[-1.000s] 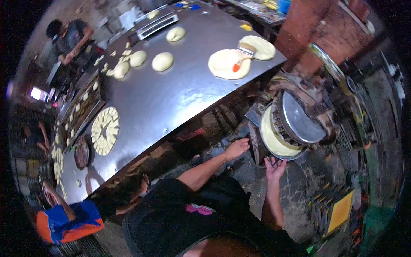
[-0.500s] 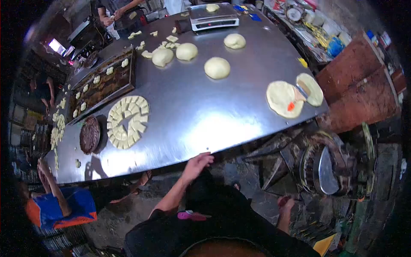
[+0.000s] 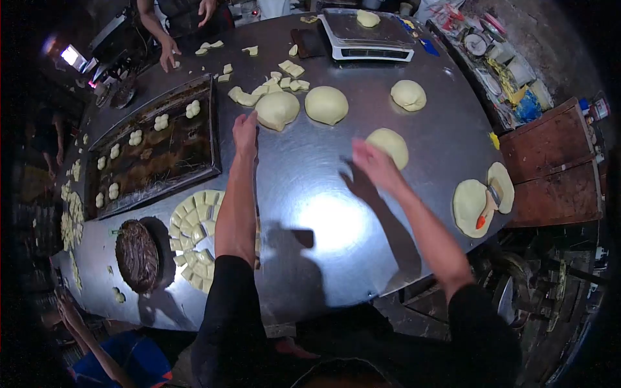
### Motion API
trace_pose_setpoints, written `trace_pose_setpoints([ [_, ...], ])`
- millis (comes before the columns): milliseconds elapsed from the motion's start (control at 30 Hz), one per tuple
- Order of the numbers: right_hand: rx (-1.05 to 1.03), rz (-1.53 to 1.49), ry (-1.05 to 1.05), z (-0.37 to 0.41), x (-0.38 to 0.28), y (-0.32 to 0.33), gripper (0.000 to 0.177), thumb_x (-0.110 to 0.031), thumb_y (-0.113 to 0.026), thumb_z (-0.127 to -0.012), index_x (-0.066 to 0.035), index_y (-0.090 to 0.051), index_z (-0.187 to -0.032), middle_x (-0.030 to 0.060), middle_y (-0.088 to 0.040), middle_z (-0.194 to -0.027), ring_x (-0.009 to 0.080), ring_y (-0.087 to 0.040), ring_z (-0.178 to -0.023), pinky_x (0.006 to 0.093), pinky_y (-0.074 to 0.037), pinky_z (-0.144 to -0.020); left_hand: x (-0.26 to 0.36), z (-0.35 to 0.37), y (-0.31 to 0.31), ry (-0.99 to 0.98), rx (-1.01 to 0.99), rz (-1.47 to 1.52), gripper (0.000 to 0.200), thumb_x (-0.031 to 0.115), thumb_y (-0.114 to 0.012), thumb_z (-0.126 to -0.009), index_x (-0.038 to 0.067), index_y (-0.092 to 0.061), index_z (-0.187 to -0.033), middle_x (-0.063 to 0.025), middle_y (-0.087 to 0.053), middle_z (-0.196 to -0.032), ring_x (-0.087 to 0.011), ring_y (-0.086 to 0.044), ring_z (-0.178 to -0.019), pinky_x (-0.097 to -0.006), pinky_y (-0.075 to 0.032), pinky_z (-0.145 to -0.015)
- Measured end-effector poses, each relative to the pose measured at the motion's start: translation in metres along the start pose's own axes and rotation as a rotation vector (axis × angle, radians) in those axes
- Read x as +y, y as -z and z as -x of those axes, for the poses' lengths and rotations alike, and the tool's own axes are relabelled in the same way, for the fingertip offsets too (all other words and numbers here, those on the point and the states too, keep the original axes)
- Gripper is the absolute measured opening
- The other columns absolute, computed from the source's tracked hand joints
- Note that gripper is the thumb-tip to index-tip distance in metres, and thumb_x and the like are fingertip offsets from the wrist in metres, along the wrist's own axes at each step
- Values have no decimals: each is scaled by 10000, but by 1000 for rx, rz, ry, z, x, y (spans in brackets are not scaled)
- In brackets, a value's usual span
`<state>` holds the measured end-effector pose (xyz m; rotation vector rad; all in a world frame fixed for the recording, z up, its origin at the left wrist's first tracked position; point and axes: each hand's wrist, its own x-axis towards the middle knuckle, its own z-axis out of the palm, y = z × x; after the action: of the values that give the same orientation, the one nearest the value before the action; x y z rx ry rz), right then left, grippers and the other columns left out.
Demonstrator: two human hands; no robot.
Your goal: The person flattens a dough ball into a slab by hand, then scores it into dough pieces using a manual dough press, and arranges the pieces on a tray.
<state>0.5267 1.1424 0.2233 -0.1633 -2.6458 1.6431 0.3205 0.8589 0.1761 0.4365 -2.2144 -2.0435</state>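
My left hand (image 3: 245, 134) reaches over the steel table with its fingers stretched out. It is right beside a smooth, pale dough ball (image 3: 278, 110). A second dough ball (image 3: 326, 105) sits just to the right of that one. My right hand (image 3: 374, 163), smeared by motion, is open and overlaps the left side of another dough ball (image 3: 392, 146). One more dough ball (image 3: 408, 95) lies farther back. Below my left arm is a ring of cut dough pieces (image 3: 189, 220), partly hidden by the forearm.
A dark baking tray (image 3: 165, 145) holds small dough clusters. A round pan of brown filling (image 3: 137, 255) stands at left. Flattened dough (image 3: 470, 208) lies near the right edge, a scale (image 3: 367, 37) at the back. Another person's hand (image 3: 169, 53) works across the table; someone's arm (image 3: 87, 339) shows lower left.
Both my hands have come up from below the table's near edge and now extend over the dough balls. The view has moved closer to the table. The person opposite has lowered a hand to the tabletop.
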Motion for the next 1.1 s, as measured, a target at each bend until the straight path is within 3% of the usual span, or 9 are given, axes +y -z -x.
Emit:
trace_pose_setpoints([
  [233,333,468,47,-230,23,-39,621,-464,-618,-838,-109,-501,-1333,219,-460,-1368,389,-432,-1261,456,-378,-1032,-14,-54,-26,250,-112,203,366,337,-665,-859,23,-606,-1037,-69,-631,-955,-152,-593,-842,-317,-462,-657],
  [333,75,625,-103,-229,10,-52,647,-535,-644,-783,-188,-526,-1317,205,-437,-1391,397,-421,-1265,466,-375,-1033,-9,-51,-29,312,-210,223,423,372,-671,-849,5,-626,-1055,-76,-657,-915,-170,-618,-825,-320,-475,-679],
  [400,158,647,-103,-205,6,-58,578,-486,-708,-732,-218,-575,-1227,197,-511,-1268,394,-489,-1180,458,-428,-969,-12,-48,-37,193,-257,-10,501,393,-697,-815,-38,-639,-1064,-124,-680,-902,-213,-649,-805,-348,-501,-716],
  [467,187,528,109,-184,6,-56,493,-361,-771,-679,-145,-595,-1085,172,-544,-1092,381,-552,-1046,451,-471,-867,-26,-53,-43,-170,-142,-384,548,353,-739,-760,-81,-631,-1076,-192,-678,-930,-238,-654,-865,-359,-505,-781],
  [567,338,414,273,-134,-13,-35,379,-199,-786,-656,-86,-545,-925,116,-542,-963,325,-563,-936,413,-461,-819,-14,-37,-52,-280,-309,-282,522,329,-743,-756,-64,-622,-1077,-191,-669,-934,-241,-639,-898,-357,-493,-805],
  [833,573,496,0,-167,16,80,548,-333,-721,-780,-4,-557,-1186,207,-583,-1163,331,-558,-1088,392,-434,-953,27,48,-75,-333,-242,-133,334,147,-702,-752,-19,-524,-982,-162,-628,-914,-230,-613,-821,-352,-495,-740],
  [933,212,-20,37,-91,7,53,713,-358,-684,-838,-11,-388,-1385,183,-431,-1401,284,-463,-1247,361,-376,-1026,67,107,-70,-375,-426,-98,295,102,-682,-742,-10,-520,-961,-122,-602,-864,-183,-590,-794,-319,-492,-716],
  [1000,3,-502,-110,-30,6,22,751,-356,-650,-882,-33,-283,-1453,129,-325,-1492,220,-421,-1278,337,-355,-1039,92,156,-66,-146,-619,133,327,80,-697,-725,4,-496,-971,-87,-576,-894,-156,-571,-819,-301,-495,-730],
  [1100,-11,-1298,-236,48,11,8,628,-239,-630,-888,-23,-351,-1407,136,-455,-1366,250,-466,-1248,375,-419,-1018,79,201,-80,125,-868,406,416,72,-685,-740,-14,-495,-1100,-134,-586,-1022,-202,-584,-932,-329,-493,-821],
])
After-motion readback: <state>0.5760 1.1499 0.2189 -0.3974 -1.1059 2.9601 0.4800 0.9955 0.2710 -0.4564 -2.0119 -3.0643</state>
